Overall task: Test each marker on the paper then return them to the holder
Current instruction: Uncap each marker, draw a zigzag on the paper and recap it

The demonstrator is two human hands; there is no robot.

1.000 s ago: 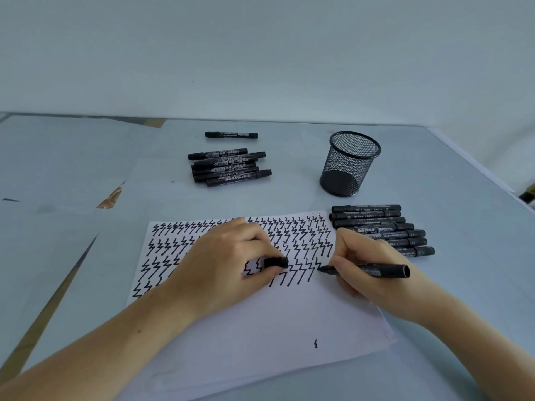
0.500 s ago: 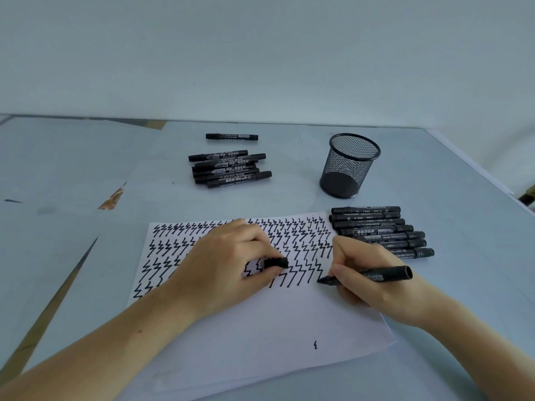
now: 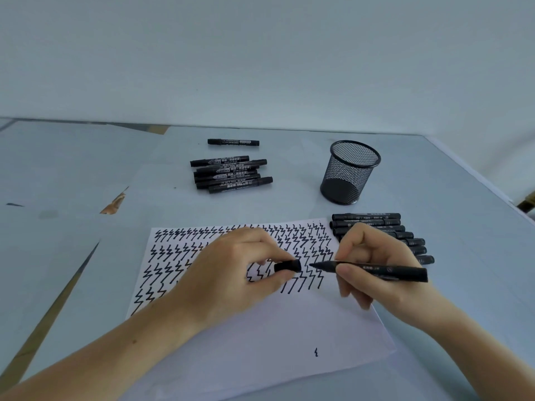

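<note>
My right hand (image 3: pixel 373 267) grips an uncapped black marker (image 3: pixel 376 269), its tip lifted off the page and pointing left at the cap. My left hand (image 3: pixel 231 273) rests on the white paper (image 3: pixel 260 337) and pinches the marker's black cap (image 3: pixel 288 266) a short gap from the tip. Rows of black zigzag marks cover the paper's upper part. The black mesh holder (image 3: pixel 348 172) stands upright behind the paper on the right. A row of several capped markers (image 3: pixel 373 224) lies just behind my right hand. Another pile of markers (image 3: pixel 231 175) lies further back, left of the holder.
A single marker (image 3: pixel 233 142) lies alone behind the far pile. Pale sheets cover the table (image 3: pixel 463 241), with brown wood showing through gaps at the left (image 3: pixel 114 202). The table's right edge runs diagonally at the far right. A plain wall rises behind.
My right hand has lifted the marker's tip off the paper and swung it left toward the cap. My left hand with the cap has stayed in place.
</note>
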